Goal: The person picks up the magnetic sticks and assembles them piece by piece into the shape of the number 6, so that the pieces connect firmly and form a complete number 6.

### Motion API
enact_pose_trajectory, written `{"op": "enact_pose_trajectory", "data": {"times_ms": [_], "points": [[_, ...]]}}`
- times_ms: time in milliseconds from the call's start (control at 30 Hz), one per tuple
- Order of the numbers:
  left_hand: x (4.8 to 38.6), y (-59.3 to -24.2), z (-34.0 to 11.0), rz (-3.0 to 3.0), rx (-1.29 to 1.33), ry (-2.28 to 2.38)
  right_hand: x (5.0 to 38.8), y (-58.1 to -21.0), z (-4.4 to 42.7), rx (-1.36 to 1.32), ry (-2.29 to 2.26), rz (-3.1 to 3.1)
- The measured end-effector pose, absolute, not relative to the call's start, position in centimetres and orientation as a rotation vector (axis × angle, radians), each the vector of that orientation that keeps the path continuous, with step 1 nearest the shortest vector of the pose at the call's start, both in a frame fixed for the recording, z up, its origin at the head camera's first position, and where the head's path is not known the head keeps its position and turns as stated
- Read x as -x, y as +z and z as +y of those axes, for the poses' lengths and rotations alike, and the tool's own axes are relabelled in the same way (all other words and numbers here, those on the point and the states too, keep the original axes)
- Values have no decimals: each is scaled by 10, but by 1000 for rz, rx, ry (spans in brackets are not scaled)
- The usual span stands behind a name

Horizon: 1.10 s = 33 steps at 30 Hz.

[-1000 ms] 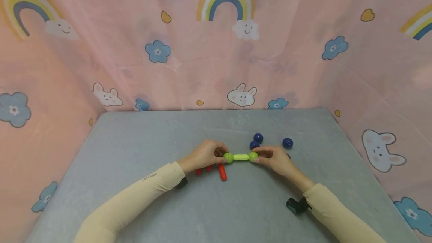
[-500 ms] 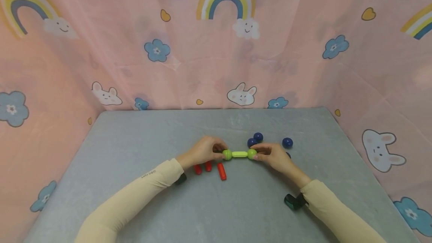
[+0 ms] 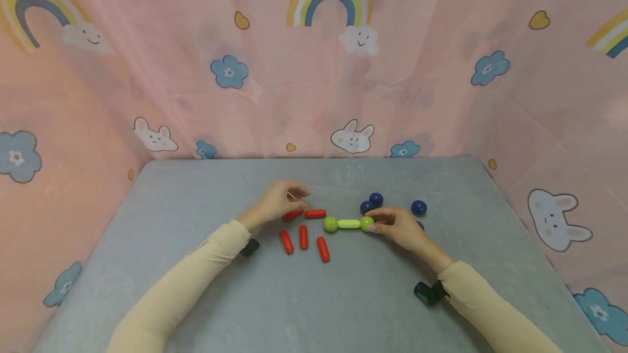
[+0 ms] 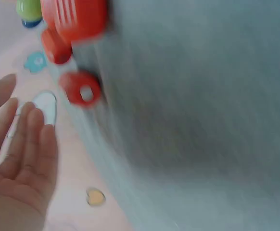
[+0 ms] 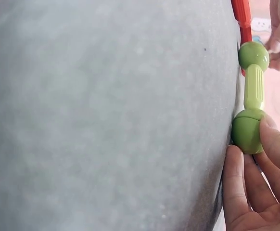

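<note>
A green piece (image 3: pixel 349 224), a bar with a ball at each end, lies on the grey table. My right hand (image 3: pixel 399 227) pinches its right ball, as the right wrist view also shows at the near green ball (image 5: pixel 248 132). My left hand (image 3: pixel 279 203) hovers over a red stick (image 3: pixel 293 214), which it partly hides, with its fingers loosely bent and nothing between them. In the left wrist view the left hand (image 4: pixel 22 163) has relaxed fingers. Another red stick (image 3: pixel 315 214) lies between that hand and the green piece.
Several red sticks (image 3: pixel 303 237) lie in front of the left hand. Dark blue balls (image 3: pixel 375 199) sit behind and beside the right hand, one (image 3: pixel 418 208) farther right. A pink patterned curtain (image 3: pixel 304 97) stands around the grey table (image 3: pixel 343 298).
My left hand has let go of the green piece's left ball and moved left and back, uncovering more red sticks. The right hand stays on its ball; the piece moved slightly back earlier.
</note>
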<state>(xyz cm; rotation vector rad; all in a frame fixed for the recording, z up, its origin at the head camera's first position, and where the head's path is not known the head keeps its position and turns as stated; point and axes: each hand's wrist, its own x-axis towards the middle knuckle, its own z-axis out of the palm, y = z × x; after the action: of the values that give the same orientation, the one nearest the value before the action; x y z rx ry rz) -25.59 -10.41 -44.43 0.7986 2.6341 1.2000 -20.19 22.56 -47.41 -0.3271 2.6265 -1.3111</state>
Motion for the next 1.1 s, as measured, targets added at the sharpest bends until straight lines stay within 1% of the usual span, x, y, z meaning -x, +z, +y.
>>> {"op": "enact_pose_trajectory", "data": {"times_ms": [233,500,733,933,1100], "points": [[259,-450,-121,2632,-767,1037,202,-474,226,310,-1321,2610],[259,-459,-124,2613,-703,945,203,-474,226,318,-1319,2614],[254,-454,-121,2611,-597,1088,203,-473,225,321,-1327,2609],[241,-444,-111,2563,-584,1223,203,-472,225,311,-1326,2611],[229,-446,-101,2522,-569,1271,204,-473,225,311,-1330,2606]]}}
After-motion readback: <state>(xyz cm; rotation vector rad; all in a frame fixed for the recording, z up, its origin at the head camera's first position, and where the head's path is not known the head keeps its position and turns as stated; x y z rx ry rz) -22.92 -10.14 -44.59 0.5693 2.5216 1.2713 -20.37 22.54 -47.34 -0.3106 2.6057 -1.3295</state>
